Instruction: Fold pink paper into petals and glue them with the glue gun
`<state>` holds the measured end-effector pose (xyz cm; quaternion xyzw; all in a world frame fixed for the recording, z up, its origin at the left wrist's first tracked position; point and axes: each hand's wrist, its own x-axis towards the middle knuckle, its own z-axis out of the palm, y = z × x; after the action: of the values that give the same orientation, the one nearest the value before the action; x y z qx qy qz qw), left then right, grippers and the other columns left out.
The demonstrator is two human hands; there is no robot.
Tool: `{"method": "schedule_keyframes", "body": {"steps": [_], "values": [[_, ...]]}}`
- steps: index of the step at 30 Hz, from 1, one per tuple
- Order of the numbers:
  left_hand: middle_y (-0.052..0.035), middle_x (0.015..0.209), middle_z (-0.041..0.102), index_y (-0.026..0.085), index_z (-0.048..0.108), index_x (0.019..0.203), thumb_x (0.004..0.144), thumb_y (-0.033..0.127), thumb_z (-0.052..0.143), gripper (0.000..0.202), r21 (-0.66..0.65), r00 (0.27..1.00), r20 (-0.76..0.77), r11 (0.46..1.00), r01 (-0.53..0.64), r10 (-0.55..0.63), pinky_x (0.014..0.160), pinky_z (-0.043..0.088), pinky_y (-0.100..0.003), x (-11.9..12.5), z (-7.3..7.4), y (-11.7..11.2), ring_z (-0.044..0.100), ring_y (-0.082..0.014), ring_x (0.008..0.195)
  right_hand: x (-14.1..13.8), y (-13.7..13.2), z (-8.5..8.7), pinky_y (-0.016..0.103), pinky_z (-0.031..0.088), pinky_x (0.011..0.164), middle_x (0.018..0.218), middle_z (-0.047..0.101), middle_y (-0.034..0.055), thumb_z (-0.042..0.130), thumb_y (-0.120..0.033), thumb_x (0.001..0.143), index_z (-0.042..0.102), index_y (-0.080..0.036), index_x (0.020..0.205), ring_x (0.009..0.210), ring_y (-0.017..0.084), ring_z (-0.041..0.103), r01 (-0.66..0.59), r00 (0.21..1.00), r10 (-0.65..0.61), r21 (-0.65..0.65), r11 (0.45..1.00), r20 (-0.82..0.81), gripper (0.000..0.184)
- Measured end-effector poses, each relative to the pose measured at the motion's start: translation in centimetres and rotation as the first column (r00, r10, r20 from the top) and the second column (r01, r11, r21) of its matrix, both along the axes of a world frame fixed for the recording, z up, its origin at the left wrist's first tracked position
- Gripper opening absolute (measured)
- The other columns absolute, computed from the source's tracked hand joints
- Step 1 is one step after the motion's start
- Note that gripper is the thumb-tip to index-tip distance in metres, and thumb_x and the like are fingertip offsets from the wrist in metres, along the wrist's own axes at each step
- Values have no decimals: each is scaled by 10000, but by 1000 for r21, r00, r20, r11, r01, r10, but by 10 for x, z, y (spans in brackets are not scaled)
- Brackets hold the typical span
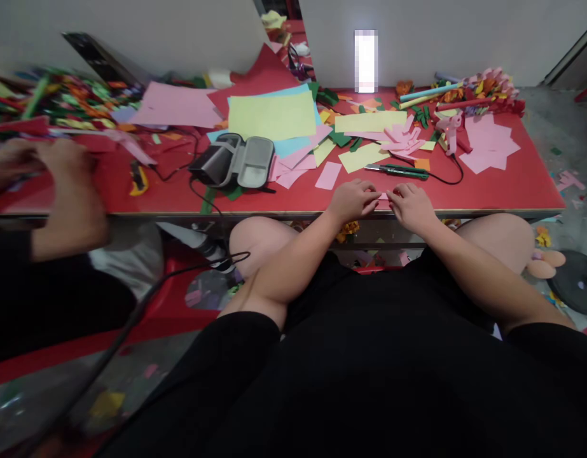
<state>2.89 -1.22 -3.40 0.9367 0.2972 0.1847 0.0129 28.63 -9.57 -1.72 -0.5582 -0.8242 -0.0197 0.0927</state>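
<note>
Your left hand (353,199) and right hand (411,203) meet at the near edge of the red desk (512,184). Both grips are pinched on the small pink paper (383,200) lying between your fingertips.

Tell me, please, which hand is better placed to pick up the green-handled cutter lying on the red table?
Right, probably. The right hand rests just below the green-handled cutter, while the left hand sits farther to its left. Both hands press the small pink paper piece at the red table edge.
</note>
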Motion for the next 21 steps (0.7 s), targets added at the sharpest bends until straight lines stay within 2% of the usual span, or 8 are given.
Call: {"method": "schedule_keyframes", "body": {"steps": [2,5,8,11,15,19,21], "values": [[-198,1408,870,237,916,1475,1215,433,606,449,-5,999,-34,1000,12,-12,968,583,-537,-1,2,-3,754,-388,1178,-4,-9,-1,626,511,1179,1713,707,308,551,-421,1238,673,-75,1785,1534,505,591,12,1000,-12,-29,999,25,659],[-229,1488,840,195,848,1586,1226,445,568,520,-8,997,-81,1000,-7,6,1015,585,-577,-2,2,-11,733,-421,1244,-10,-20,-4,663,440,1301,1888,563,337,578,-528,1228,517,-27,1883,1693,537,482,52,997,-46,-78,996,69,827],[-225,1589,817,181,753,1720,1254,442,499,591,-4,994,-103,1000,-23,23,1062,577,-583,-4,1,-18,719,-429,1322,-11,-22,-6,668,409,1339,1941,507,334,602,-572,1218,477,-39,1909,1732,536,455,71,996,-64,-103,992,63,882],[-176,1706,785,230,696,1797,1268,420,471,606,1,992,-127,1000,5,-5,1077,569,-577,-6,0,-20,712,-421,1385,-5,-17,-4,664,433,1318,1887,583,314,631,-561,1205,567,-67,1862,1670,530,521,62,998,-63,-103,993,-10,824],[-169,1681,810,248,763,1734,1249,432,528,569,-23,992,-122,1000,22,-25,1043,571,-585,-8,-2,-17,721,-424,1365,8,-8,-1,652,498,1263,1727,728,285,699,-462,1153,677,-116,1787,1568,507,629,17,983,-33,-92,996,-178,723],[-184,1604,846,247,812,1669,1248,480,531,557,-45,998,-51,998,44,-46,1022,569,-606,-9,-6,-14,718,-437,1312,13,-2,-2,608,573,1208,1415,878,215,683,-422,1155,852,-217,1541,1336,434,761,41,889,-67,-68,997,-453,468],[-181,1579,855,271,826,1642,1244,486,537,536,-50,998,-16,997,53,-53,1024,561,-601,-9,-7,-13,718,-433,1304,12,3,-3,583,599,1162,1284,895,182,661,-417,1171,905,-257,1403,1241,409,778,57,851,-84,-69,996,-518,372]]}}
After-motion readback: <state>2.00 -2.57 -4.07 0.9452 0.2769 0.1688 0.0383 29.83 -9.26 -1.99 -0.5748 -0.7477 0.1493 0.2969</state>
